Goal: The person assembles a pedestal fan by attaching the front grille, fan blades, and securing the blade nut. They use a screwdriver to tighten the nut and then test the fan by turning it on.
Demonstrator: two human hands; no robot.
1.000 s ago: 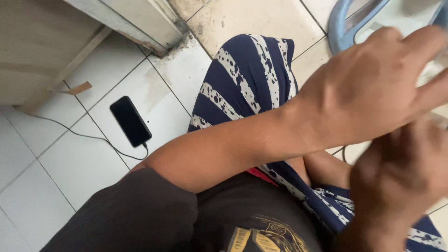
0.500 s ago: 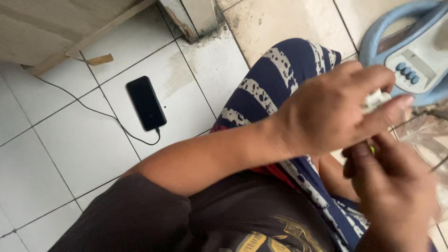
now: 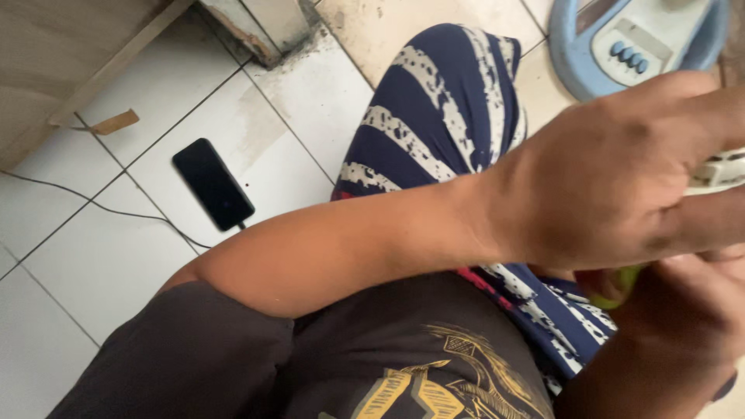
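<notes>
My left forearm crosses the view from the lower left. My left hand (image 3: 613, 178) is at the right, its fingers closed on a small white object (image 3: 722, 169) that is mostly cut off by the frame edge. Just beneath it, my right hand (image 3: 683, 326) pinches a small green item (image 3: 617, 285), which is largely hidden by the left hand. The two hands nearly touch. Both are above my lap, which is covered by dark blue cloth with white patches (image 3: 442, 116).
A light blue scale with buttons (image 3: 636, 43) stands on the tiled floor at the top right. A black phone (image 3: 213, 184) lies on the white tiles at left, with a thin cable (image 3: 85, 203) running from it. A wooden panel (image 3: 54, 54) fills the top left corner.
The view has moved in closer and shifted slightly. My hands now sit further right and larger in frame, with the right hand tucked more tightly under the left.
</notes>
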